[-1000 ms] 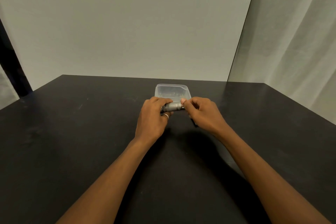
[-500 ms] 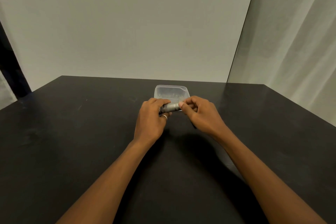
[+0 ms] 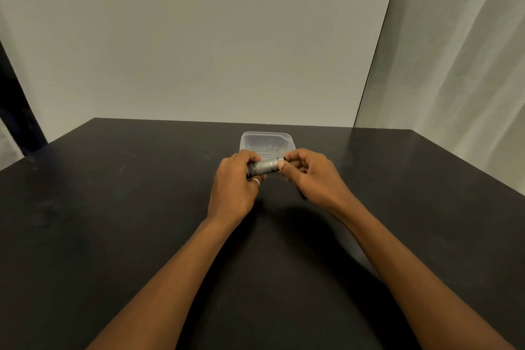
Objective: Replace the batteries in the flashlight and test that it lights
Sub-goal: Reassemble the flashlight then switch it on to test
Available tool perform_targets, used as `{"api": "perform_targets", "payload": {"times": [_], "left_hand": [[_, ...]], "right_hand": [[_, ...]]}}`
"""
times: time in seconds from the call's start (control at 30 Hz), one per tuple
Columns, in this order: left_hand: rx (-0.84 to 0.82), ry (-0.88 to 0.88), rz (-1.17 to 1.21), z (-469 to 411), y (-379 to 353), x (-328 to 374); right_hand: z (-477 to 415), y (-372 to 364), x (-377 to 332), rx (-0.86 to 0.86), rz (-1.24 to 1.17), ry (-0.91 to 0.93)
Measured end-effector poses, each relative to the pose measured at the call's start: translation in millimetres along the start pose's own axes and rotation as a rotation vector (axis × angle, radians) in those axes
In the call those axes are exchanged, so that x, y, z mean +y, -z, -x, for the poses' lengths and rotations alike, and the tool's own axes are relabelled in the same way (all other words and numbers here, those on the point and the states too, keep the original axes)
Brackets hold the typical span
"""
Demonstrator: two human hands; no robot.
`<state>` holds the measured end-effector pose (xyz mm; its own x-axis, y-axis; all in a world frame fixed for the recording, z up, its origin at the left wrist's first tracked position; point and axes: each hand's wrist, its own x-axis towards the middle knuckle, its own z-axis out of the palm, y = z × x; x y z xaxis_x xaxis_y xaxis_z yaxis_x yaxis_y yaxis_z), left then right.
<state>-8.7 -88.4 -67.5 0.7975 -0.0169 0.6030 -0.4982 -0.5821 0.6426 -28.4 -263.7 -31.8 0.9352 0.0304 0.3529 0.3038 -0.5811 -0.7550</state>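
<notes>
The light is dim, warm and even, coming from overhead by the look of the shadows. The pale wall [image 3: 227, 51] has a flat grey-beige cast with no hot spots, and the curtain [image 3: 454, 65] is slightly brighter. The black table [image 3: 113, 207] absorbs most of the light, with a faint sheen on its far right part. A soft shadow pools under the left hand [image 3: 235, 179] and right hand [image 3: 309, 176] and between the forearms. The flashlight [image 3: 264, 167] catches a small highlight. Straight edges lean outward near the sides. What lies in the container [image 3: 267, 140] is too soft to read.
</notes>
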Motion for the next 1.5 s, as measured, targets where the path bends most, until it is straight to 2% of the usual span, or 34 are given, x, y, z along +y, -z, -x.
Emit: {"api": "perform_targets", "payload": {"times": [0.13,0.23,0.4,0.63,0.77,0.9,1.23,1.37,1.5], "left_hand": [[-0.014,-0.029,-0.009,0.5,-2.0,-0.9],[0.000,-0.038,-0.014,0.1,-2.0,-1.9],[0.016,-0.020,-0.026,-0.1,-1.8,-2.7],[-0.013,-0.046,-0.033,0.6,-2.2,-1.7],[-0.012,-0.043,-0.036,0.0,-2.0,-1.7],[-0.003,-0.041,-0.038,-0.9,-1.7,-3.0],[-0.031,-0.061,-0.032,-0.3,-2.1,-1.3],[-0.022,-0.056,-0.040,-0.3,-1.8,-2.3],[-0.006,-0.041,-0.039,-1.7,-1.7,-3.1]], "right_hand": [[3.1,-0.9,-2.2,0.064,0.135,-0.004],[3.4,0.2,-3.3,0.074,0.076,-0.012],[-1.2,1.5,1.5,-0.021,-0.078,-0.011],[2.5,-0.3,0.3,0.049,0.133,-0.048],[0.0,1.7,2.0,0.065,0.086,-0.062],[-3.3,2.3,2.7,-0.026,-0.038,-0.035],[0.3,-0.8,2.1,0.016,0.101,-0.110],[-1.3,0.6,1.9,0.035,0.077,-0.108],[-5.3,6.6,5.8,-0.047,-0.106,-0.103]]}}
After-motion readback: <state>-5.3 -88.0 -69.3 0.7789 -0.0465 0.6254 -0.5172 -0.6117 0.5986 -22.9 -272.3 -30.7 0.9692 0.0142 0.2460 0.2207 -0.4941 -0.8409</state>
